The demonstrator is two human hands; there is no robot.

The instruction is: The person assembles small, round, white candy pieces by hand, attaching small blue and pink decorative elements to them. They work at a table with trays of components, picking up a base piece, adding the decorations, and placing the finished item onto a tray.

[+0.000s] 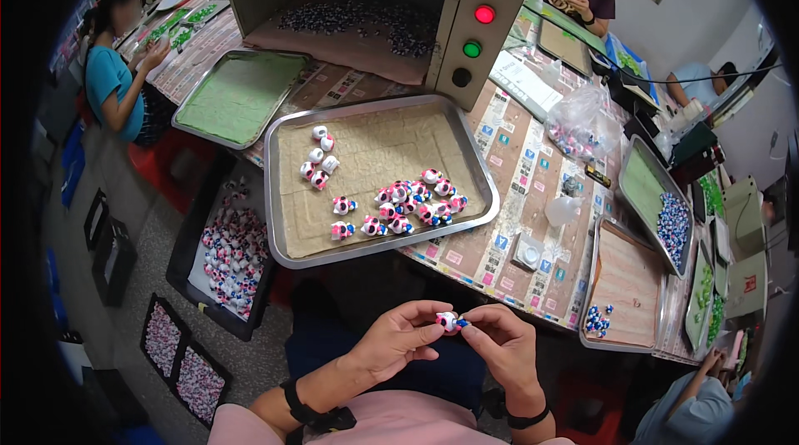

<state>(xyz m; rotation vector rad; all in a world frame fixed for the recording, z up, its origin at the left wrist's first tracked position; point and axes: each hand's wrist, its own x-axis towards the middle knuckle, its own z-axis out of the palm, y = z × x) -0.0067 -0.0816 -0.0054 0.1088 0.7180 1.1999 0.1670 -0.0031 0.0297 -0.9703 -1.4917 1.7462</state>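
Above my lap, both hands meet at a small figurine. My left hand (389, 343) is closed in a pinch on its white, pink and black head (446, 320). A little blue body piece (462, 323) sits at the fingertips of my right hand (509, 347), pressed against the head. Beyond my hands, a metal tray (383, 133) lined with brown paper overhangs the table edge. On it lies a cluster of figurines (399, 195) with blue parts. Several loose white-and-pink heads (319, 166) lie at its left side.
A black crate (185, 266) of heads stands low on the left. An oven with lit buttons (472, 12) sits behind the tray. To the right are a paper-lined tray (624, 266) with blue pieces (598, 320), a white bottle (563, 210) and a plastic bag (587, 121). Other people work around.
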